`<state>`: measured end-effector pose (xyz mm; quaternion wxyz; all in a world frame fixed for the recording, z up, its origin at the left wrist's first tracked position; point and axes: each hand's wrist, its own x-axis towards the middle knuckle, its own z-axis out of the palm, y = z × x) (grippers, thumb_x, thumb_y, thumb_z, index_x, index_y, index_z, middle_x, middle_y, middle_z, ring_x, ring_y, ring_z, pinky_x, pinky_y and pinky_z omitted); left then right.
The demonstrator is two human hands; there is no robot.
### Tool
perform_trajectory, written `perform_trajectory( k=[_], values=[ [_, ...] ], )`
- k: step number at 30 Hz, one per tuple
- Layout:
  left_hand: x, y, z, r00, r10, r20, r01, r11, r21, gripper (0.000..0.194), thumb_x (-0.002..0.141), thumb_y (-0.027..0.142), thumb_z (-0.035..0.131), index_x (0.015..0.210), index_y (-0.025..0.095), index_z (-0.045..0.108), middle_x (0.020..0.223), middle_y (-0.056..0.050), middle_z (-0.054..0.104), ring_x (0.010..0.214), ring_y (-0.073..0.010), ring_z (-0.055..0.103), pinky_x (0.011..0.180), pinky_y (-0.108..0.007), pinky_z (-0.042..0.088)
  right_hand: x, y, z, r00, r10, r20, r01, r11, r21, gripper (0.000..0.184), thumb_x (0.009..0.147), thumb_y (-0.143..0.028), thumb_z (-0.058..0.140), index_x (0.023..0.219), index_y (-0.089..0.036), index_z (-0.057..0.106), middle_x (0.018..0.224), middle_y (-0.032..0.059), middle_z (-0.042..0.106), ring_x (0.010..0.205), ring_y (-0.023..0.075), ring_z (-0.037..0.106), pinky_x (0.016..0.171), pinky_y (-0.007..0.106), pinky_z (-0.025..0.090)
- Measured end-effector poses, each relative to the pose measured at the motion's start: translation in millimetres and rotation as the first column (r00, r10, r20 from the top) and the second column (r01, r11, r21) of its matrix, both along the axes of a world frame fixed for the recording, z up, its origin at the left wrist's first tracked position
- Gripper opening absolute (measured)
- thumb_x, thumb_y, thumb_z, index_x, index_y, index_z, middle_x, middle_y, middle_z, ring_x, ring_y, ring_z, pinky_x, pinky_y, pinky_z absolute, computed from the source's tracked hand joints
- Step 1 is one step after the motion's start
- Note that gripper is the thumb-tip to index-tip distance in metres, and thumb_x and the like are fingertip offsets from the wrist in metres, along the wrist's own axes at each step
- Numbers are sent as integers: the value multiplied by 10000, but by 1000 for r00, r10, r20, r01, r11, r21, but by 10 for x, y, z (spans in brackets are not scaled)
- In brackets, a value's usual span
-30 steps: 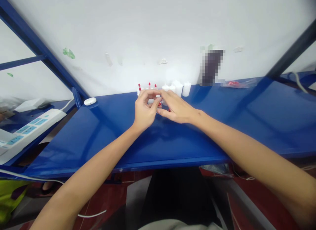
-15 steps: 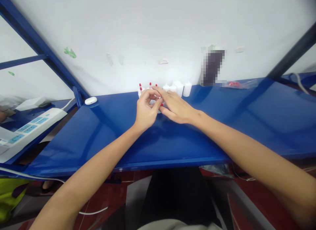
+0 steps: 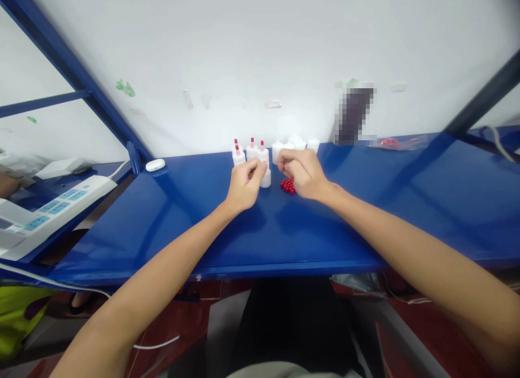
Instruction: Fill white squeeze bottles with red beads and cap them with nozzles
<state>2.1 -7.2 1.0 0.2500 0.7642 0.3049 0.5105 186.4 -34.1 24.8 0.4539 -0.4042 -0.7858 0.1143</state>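
Note:
My left hand [image 3: 244,186] is curled closed and grips a small white bottle [image 3: 265,178] that stands on the blue table [image 3: 170,215]. My right hand [image 3: 303,172] is closed in a loose fist just right of it, its fingertips over a small pile of red caps [image 3: 287,186]; whether it holds one is hidden. Behind the hands stand three white bottles with red caps [image 3: 251,150]. Several white bottles without caps [image 3: 294,144] stand to their right, near the wall.
A white earbud case [image 3: 155,164] lies at the table's back left. A white power strip [image 3: 52,207] rests on the left-hand shelf. A clear bag with red pieces [image 3: 396,143] lies at the back right. Blue frame struts slant on both sides.
My hands have come apart. The right hand has drawn back to the right and curled up, so the red caps and the white bottle in my left hand now show.

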Motion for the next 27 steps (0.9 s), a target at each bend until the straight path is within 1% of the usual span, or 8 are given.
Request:
perform_trajectory(
  k=[3,6,10,13,15,20,24,27],
  values=[
    [17,22,-19,997,-71,1,71,994,-78,486,954,409,536,587,186,309,571,38,264,544,-91,267,521,-285,212,-13,10,-24,999,40,22,-40,999,-5,177,818,-228,386,819,-220,563,585,-21,492,574,165,462,613,320,374],
    [68,29,-49,982,-145,120,169,960,-224,495,912,418,565,551,195,311,537,43,259,502,-80,254,482,-270,211,-8,29,-57,990,111,81,-109,994,-30,286,817,-214,381,1019,-217,584,593,-40,491,573,172,462,618,324,380],
    [123,-32,-33,940,-231,250,320,852,-415,526,818,457,656,514,207,306,488,63,238,433,-52,209,432,-251,168,11,22,-50,975,190,116,-183,980,-74,380,820,-212,370,1151,-219,557,603,-44,505,571,184,477,630,338,399],
    [135,-95,5,901,-324,287,427,774,-467,504,777,442,677,499,207,328,470,74,222,415,-43,179,428,-246,141,-2,2,-30,952,251,176,-237,967,-96,484,797,-205,417,1276,-216,485,713,-22,601,623,189,523,652,342,418],
    [124,-111,20,901,-349,259,431,796,-425,486,786,421,657,490,203,339,462,68,240,423,-51,205,441,-251,164,-24,-5,-30,937,257,238,-241,966,-97,560,771,-192,463,1330,-213,432,843,14,663,657,186,543,654,335,422],
    [11,-57,43,977,-211,19,211,973,-88,340,817,351,617,584,186,433,555,39,387,528,-84,315,526,-264,275,-81,-3,-52,935,230,269,-227,973,-45,565,786,-133,473,1339,-209,382,969,58,677,685,173,556,638,315,417],
    [-100,-16,59,954,-75,-289,129,977,173,235,838,295,595,662,188,482,558,53,401,512,-88,314,544,-269,288,-102,-17,-44,937,236,259,-233,971,-43,519,828,-145,487,1333,-207,385,991,70,674,724,176,580,646,307,436],
    [-113,-6,38,927,-28,-374,137,954,268,203,872,263,519,683,190,511,559,36,443,508,-106,365,552,-282,303,-112,-33,-37,924,228,306,-220,974,-59,496,847,-156,495,1336,-192,420,995,88,687,742,184,587,654,309,443]
  ],
)
